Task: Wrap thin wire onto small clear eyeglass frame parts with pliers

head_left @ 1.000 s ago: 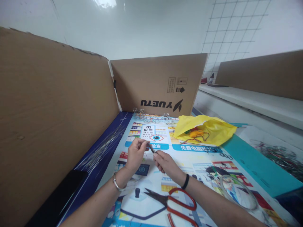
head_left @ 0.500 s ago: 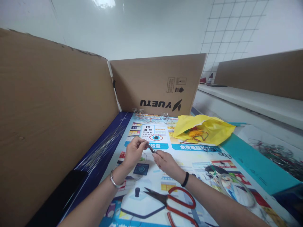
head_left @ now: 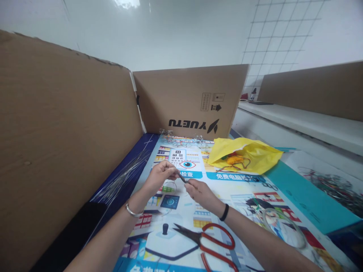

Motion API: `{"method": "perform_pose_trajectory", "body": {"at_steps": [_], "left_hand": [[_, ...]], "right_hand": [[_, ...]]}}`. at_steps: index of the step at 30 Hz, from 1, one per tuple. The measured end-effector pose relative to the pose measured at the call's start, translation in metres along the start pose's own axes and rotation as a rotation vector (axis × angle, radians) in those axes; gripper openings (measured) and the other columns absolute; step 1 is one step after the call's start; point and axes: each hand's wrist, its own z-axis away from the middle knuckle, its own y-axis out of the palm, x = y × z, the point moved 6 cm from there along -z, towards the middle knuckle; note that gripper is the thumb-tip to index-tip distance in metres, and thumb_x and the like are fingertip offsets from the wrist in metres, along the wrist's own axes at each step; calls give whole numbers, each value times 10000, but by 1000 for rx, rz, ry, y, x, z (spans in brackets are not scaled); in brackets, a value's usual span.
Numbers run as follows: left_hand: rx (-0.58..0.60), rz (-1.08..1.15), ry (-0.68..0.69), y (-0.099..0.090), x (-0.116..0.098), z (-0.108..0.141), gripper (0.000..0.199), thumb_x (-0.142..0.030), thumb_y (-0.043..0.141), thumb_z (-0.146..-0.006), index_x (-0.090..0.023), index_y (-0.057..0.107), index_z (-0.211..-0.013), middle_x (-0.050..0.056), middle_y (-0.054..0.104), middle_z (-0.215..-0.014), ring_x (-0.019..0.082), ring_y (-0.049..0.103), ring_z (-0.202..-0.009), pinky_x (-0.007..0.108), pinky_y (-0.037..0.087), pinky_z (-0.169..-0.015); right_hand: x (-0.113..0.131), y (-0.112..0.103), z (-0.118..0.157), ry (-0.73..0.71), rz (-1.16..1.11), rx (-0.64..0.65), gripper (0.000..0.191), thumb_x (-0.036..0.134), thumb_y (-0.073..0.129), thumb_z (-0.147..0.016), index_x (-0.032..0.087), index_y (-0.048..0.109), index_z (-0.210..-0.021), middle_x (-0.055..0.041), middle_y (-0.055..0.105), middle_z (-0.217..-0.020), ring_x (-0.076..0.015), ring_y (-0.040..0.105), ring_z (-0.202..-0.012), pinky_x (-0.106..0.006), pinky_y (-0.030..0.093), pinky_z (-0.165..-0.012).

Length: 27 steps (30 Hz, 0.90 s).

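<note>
My right hand (head_left: 202, 193) is closed around a slim dark metal tool (head_left: 182, 176), perhaps small pliers, whose tip points up and left. At that tip the fingers of my left hand (head_left: 162, 174) are pinched together, and a thin wire (head_left: 175, 187) curves down beneath them. Exactly where the wire meets the tool is too small to make out. Below both hands, scissors (head_left: 205, 238) with red handles lie on the printed sheet, blades pointing left and slightly parted.
A cardboard panel (head_left: 187, 98) stands behind, another (head_left: 65, 124) on the left. Straight wires (head_left: 121, 177) lie at the left edge. On the right are a yellow bag (head_left: 255, 149) holding an orange bundle, a transparent ring (head_left: 283, 226) and tangled wire (head_left: 334, 189).
My left wrist and forearm have shifted slightly left and the left hand a little upward. The tool remains between my hands; the scissors lie where they were.
</note>
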Motion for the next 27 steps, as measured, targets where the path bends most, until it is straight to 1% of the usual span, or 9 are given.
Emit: {"method": "perform_pose_trajectory", "body": {"at_steps": [2,4,7,9,13,16,20,22,27], "left_hand": [[17,-11,21,-2,-3,-1,190,-317,605,-724,-146,577,-802,59,679,-782,154,643,-719,279,500,-669],[-6,-36,44,-5,-3,-2,193,-316,617,-714,-144,600,-798,59,680,-773,160,645,-737,277,494,-684],[-57,-34,34,-9,3,-3,192,-321,630,-700,-140,597,-753,50,676,-726,165,649,-684,281,494,-657],[-63,-13,13,-10,8,-3,201,-332,616,-714,-139,581,-759,44,673,-714,164,651,-646,275,491,-625],[-63,6,-2,-11,12,-3,215,-343,615,-719,-137,564,-755,40,670,-698,163,651,-612,253,477,-585],[-103,20,19,-12,12,-2,223,-353,624,-711,-138,571,-741,40,672,-705,165,652,-633,259,484,-603],[-173,32,40,-11,13,-1,238,-371,626,-708,-139,582,-732,48,673,-725,156,644,-644,254,489,-601],[-182,54,53,-9,13,1,242,-381,607,-726,-141,577,-743,54,674,-760,163,649,-676,251,490,-601],[-172,102,98,0,12,5,231,-375,584,-753,-146,554,-758,56,667,-787,178,652,-728,271,499,-638]], "right_hand": [[-4,0,-1,67,-89,2,323,453,367,-851,190,403,-666,46,403,-542,-72,365,-464,-196,282,-437],[-5,0,-1,136,-168,6,314,455,382,-839,189,411,-674,54,399,-519,-63,353,-428,-191,271,-409],[-3,1,0,218,-268,38,317,474,409,-816,187,414,-683,67,385,-498,-48,321,-387,-179,234,-370],[-2,3,2,254,-317,65,331,497,418,-806,186,416,-694,74,383,-498,-39,303,-369,-171,212,-352],[-3,5,3,269,-345,85,357,529,428,-792,183,423,-704,75,396,-506,-32,315,-363,-161,211,-340],[-3,7,3,266,-341,90,368,539,432,-787,182,424,-703,66,419,-520,-34,346,-378,-159,231,-346],[0,14,7,293,-369,153,371,553,429,-783,187,431,-722,53,457,-564,-45,387,-395,-162,240,-344],[2,17,9,293,-361,178,371,552,425,-784,186,436,-723,47,471,-580,-48,402,-402,-164,249,-346],[2,19,9,291,-351,128,354,533,423,-783,185,431,-721,51,466,-572,-49,404,-397,-166,253,-344]]}}
